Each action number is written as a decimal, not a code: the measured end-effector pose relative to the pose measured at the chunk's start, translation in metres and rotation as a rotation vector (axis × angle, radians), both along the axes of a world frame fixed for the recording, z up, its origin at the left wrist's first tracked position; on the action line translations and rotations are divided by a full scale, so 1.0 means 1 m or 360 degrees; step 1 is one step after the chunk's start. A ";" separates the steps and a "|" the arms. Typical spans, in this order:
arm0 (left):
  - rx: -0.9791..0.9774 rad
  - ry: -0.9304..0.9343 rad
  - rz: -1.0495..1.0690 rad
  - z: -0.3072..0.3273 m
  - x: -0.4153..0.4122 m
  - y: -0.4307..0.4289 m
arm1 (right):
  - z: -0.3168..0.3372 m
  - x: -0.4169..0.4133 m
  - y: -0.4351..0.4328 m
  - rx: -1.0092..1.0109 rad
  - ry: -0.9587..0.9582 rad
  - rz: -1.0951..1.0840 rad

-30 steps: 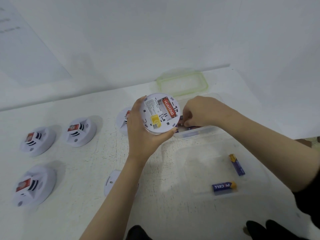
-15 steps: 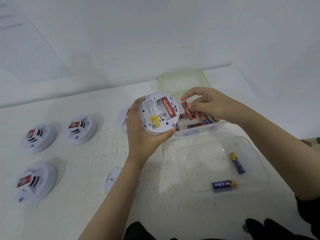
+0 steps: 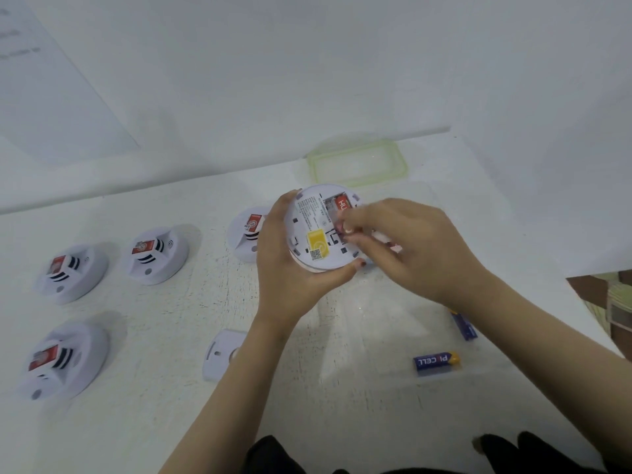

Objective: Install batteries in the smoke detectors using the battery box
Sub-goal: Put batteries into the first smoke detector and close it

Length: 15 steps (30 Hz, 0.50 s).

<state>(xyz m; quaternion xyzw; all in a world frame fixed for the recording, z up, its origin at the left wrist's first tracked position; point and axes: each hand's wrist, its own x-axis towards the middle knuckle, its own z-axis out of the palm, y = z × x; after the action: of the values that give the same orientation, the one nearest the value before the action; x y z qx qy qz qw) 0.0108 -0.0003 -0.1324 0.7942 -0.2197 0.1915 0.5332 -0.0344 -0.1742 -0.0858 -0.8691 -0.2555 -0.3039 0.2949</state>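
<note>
My left hand [image 3: 287, 268] grips a white smoke detector [image 3: 316, 230] with its back facing up, showing a yellow sticker and an open battery bay. A red battery [image 3: 342, 203] lies in that bay. My right hand [image 3: 410, 248] pinches another red battery [image 3: 340, 229] and presses it against the bay beside the first one. The clear battery box [image 3: 478, 213] is mostly hidden behind my right hand. Two blue batteries [image 3: 435, 361] [image 3: 464, 326] lie in a clear tray near me on the right.
Several white smoke detectors [image 3: 157, 254] [image 3: 70, 273] [image 3: 61, 359] [image 3: 247, 236] stand on the white table at the left. A detached white mounting plate [image 3: 220, 354] lies under my left forearm. A green-rimmed clear lid [image 3: 357, 162] lies by the back wall. The table's right edge [image 3: 595, 323] is close.
My right hand lifted a red battery out of the box and carried it left onto the detector's battery bay. My left hand kept the detector nearly still.
</note>
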 end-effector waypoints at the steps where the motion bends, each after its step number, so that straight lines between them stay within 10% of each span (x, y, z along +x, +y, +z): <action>1: -0.0016 0.0001 -0.0012 0.001 -0.001 0.000 | -0.003 0.000 0.001 -0.0100 -0.0111 0.0001; 7: -0.0050 -0.0005 -0.0011 0.003 -0.008 0.005 | -0.005 0.001 -0.001 -0.0167 -0.0193 0.0105; 15: -0.0079 -0.0009 -0.0046 0.009 -0.014 0.006 | 0.004 -0.004 0.002 0.0366 0.0597 0.0014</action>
<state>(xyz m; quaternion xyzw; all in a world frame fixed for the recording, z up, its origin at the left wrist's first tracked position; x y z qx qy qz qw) -0.0037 0.0060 -0.1237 0.7770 -0.2278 0.1914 0.5547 -0.0386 -0.1723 -0.0813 -0.8699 -0.1636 -0.1629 0.4358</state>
